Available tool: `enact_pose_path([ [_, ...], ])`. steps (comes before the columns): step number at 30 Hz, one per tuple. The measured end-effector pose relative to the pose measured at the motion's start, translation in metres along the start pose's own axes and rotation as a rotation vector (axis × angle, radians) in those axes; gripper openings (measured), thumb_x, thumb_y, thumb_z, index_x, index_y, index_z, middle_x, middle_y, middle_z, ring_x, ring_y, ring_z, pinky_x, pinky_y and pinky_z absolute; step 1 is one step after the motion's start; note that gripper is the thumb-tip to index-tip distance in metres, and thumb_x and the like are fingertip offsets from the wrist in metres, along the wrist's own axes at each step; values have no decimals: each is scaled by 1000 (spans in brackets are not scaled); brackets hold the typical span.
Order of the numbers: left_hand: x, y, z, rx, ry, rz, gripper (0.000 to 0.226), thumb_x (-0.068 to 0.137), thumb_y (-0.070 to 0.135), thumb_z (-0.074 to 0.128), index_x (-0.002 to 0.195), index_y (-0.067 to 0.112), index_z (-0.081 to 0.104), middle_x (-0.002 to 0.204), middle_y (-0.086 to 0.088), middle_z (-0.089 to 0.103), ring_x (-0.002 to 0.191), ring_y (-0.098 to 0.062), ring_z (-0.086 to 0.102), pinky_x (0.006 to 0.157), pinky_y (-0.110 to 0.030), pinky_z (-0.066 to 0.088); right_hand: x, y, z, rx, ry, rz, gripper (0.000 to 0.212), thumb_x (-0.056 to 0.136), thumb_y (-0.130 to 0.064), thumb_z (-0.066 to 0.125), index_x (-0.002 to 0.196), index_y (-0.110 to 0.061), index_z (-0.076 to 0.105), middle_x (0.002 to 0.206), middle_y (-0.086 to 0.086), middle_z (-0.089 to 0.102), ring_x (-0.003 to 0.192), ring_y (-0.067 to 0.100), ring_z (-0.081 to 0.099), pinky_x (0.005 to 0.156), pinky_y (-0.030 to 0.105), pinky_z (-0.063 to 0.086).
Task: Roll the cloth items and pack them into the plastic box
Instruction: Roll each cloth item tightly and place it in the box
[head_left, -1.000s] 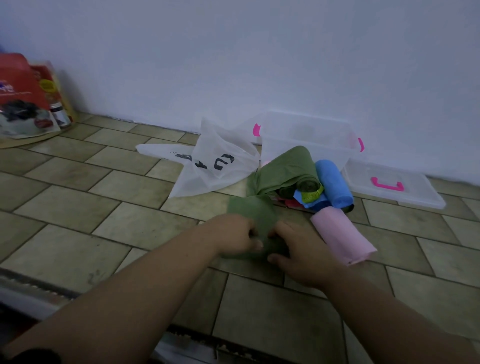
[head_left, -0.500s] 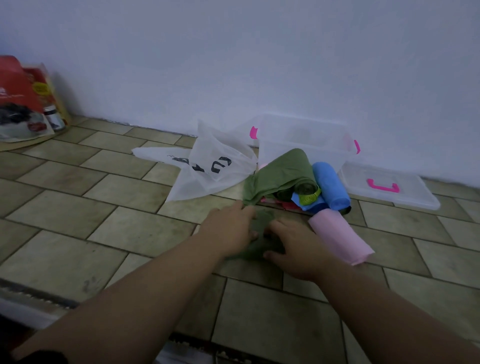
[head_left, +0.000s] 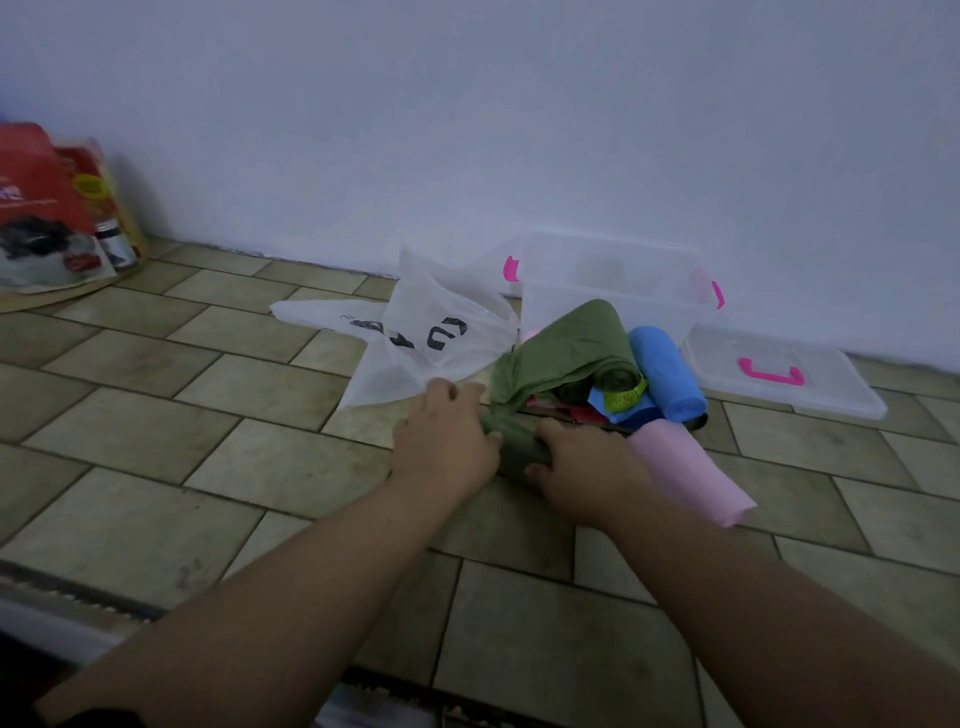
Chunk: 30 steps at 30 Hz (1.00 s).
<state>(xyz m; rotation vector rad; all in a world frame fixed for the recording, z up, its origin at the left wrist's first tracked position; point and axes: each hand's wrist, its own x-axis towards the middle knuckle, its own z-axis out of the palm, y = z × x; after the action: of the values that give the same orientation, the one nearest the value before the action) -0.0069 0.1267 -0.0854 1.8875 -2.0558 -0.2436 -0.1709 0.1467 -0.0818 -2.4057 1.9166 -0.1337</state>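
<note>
Head camera looks down at a tan tiled floor (head_left: 156, 415) that meets a white wall (head_left: 467, 130). Two bare forearms reach forward. The left hand (head_left: 447, 441) and right hand (head_left: 582, 467) meet over a small dark green cloth roll (head_left: 519, 449) lying on the floor, the fingers of each curled around it (the right thumb shows at its near edge). Just beyond lie a larger olive green cloth (head_left: 561, 348) and a blue rolled cloth (head_left: 665, 374); a pink rolled cloth (head_left: 685, 473) lies just beside the right hand. Behind them stands a clear plastic box with pink latches (head_left: 613, 291), its clear lid with a pink handle (head_left: 821, 395) flat on the floor to the right. A white bag with black print (head_left: 426, 332) lies left of the box.
</note>
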Motion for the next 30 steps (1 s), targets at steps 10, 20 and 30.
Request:
enact_pose_path([
  [10, -14, 45, 13, -1214, -389, -716, 24, 94, 21, 55, 112, 5, 56, 112, -16, 60, 97, -28, 56, 81, -36, 49, 4, 0, -11, 528, -304, 377, 25, 90, -26, 55, 102, -6, 64, 105, 14, 64, 89, 23, 55, 79, 34, 47],
  [20, -11, 31, 4, -1401, -558, -818, 22, 78, 24, 70, 92, 7, 69, 71, -15, 73, 61, -29, 70, 49, -36, 55, -17, 1, -7, 1346, -317, 487, 34, 84, -24, 67, 114, -11, 57, 114, 19, 64, 101, 33, 63, 88, 46, 50],
  [30, 103, 74, -83, -1210, -323, -290, 32, 88, 41, 60, 102, 13, 62, 85, 1, 71, 61, -6, 67, 42, -23, 48, 76, 40, -121, 1492, -208, 280, 21, 91, -3, 52, 111, -2, 59, 106, 19, 67, 92, 32, 66, 72, 39, 57],
])
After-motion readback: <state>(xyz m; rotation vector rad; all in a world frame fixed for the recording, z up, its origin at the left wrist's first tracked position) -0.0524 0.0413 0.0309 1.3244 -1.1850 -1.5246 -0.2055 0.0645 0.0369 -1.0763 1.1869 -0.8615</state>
